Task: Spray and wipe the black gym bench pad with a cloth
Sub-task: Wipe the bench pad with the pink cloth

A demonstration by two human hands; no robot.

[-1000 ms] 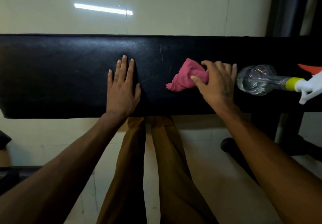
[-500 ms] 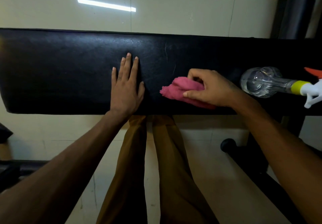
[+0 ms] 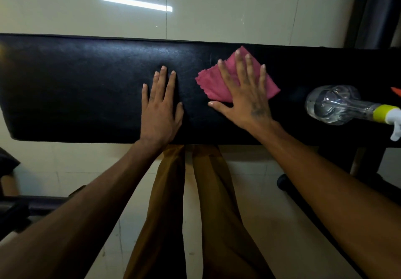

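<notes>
Right hand (image 3: 249,96) is pressing the pink cloth (image 3: 219,83) flat on the black bench pad (image 3: 86,87), fingers straight and spread; left hand (image 3: 159,111) is lying flat beside it. Spray bottle (image 3: 338,105) is lying at right, its nozzle cut off by the frame edge.

One view only: your head camera is looking steeply down and forward, wide-angle. It is sitting close above the table (image 3: 86,87), which is running straight across frame. Your forearms are entering from the bottom edge; floor is showing beyond the far edge and below.
</notes>
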